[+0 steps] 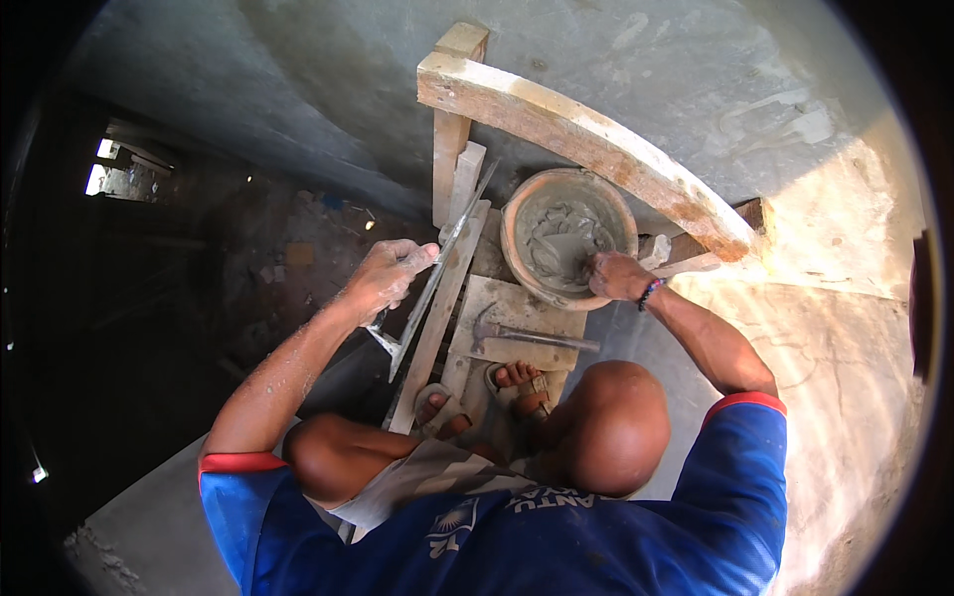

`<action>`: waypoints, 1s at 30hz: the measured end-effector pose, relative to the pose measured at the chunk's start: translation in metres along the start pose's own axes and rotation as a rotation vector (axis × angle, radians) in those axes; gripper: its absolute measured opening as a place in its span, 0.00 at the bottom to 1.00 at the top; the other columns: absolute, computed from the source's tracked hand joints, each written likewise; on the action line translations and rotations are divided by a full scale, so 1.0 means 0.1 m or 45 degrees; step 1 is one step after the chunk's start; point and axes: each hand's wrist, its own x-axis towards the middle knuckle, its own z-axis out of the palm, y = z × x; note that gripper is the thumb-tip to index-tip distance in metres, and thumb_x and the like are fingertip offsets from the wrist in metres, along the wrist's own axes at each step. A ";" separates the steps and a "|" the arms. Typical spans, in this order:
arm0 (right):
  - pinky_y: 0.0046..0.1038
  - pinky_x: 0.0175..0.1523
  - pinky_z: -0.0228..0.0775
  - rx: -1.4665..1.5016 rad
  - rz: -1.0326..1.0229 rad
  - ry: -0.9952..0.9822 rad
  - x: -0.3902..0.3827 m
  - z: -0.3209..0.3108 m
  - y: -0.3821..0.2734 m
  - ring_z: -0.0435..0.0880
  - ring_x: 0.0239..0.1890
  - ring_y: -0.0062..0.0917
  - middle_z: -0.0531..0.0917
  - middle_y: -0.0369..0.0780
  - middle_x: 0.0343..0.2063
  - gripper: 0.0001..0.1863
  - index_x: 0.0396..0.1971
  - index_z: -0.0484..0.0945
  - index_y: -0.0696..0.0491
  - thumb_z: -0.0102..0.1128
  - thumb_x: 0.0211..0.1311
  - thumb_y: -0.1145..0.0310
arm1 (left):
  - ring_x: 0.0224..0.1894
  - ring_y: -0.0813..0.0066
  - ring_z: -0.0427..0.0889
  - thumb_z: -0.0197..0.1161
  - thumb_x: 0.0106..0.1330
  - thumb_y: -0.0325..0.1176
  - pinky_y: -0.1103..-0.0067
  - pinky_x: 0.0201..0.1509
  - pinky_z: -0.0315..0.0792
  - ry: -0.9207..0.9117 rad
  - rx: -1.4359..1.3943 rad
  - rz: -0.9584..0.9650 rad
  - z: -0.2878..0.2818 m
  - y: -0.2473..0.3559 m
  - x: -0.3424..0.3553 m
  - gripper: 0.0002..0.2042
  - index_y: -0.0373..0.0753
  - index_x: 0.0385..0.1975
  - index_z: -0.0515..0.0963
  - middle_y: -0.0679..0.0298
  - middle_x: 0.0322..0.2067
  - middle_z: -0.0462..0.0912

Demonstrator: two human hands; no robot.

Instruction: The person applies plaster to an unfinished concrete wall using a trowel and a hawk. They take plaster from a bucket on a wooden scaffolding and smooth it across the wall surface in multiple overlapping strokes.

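Note:
My left hand [391, 275] grips a long metal plastering float [426, 296], held on edge with its pale blade running from far to near. My right hand [616, 276] is closed at the near right rim of a round clay-coloured tub [518, 234] of wet grey mortar [561, 223]; it appears to hold a small trowel [566, 253] whose blade lies in the mortar, its handle hidden by my fingers. A claw hammer [527, 334] lies on a board [507, 300] just below the tub, above my sandalled feet.
A curved timber piece [586, 129] on an upright post [446, 149] arches over the tub, beside a grey plastered wall [696, 89]. I squat on narrow planks [439, 328]. A dark drop with scattered debris [298, 253] lies to the left; a sunlit concrete surface [815, 348] to the right.

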 end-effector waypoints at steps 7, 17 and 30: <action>0.26 0.13 0.64 1.076 0.593 -0.230 -0.01 -0.39 -0.31 0.73 0.11 0.23 0.76 0.39 0.18 0.17 0.37 0.76 0.61 0.49 0.63 0.61 | 0.19 0.83 0.66 0.59 0.66 0.55 0.83 0.22 0.65 -0.063 -0.275 0.044 0.39 -0.29 0.30 0.21 0.39 0.34 0.76 0.73 0.20 0.64; 0.21 0.16 0.65 1.888 0.551 -0.139 -0.47 -0.10 -0.30 0.72 0.13 0.18 0.74 0.35 0.17 0.12 0.37 0.76 0.54 0.52 0.68 0.61 | 0.39 0.67 0.82 0.49 0.70 0.53 0.69 0.46 0.77 0.025 -1.114 -0.370 1.10 -0.35 0.53 0.22 0.40 0.47 0.77 0.61 0.40 0.83; 0.26 0.29 0.71 1.087 0.399 0.521 -1.61 -0.96 -1.19 0.76 0.19 0.24 0.76 0.40 0.22 0.12 0.42 0.75 0.60 0.55 0.62 0.69 | 0.45 0.64 0.81 0.41 0.68 0.59 0.67 0.51 0.76 -0.302 -1.798 0.068 2.39 -0.75 1.25 0.27 0.43 0.52 0.74 0.62 0.45 0.80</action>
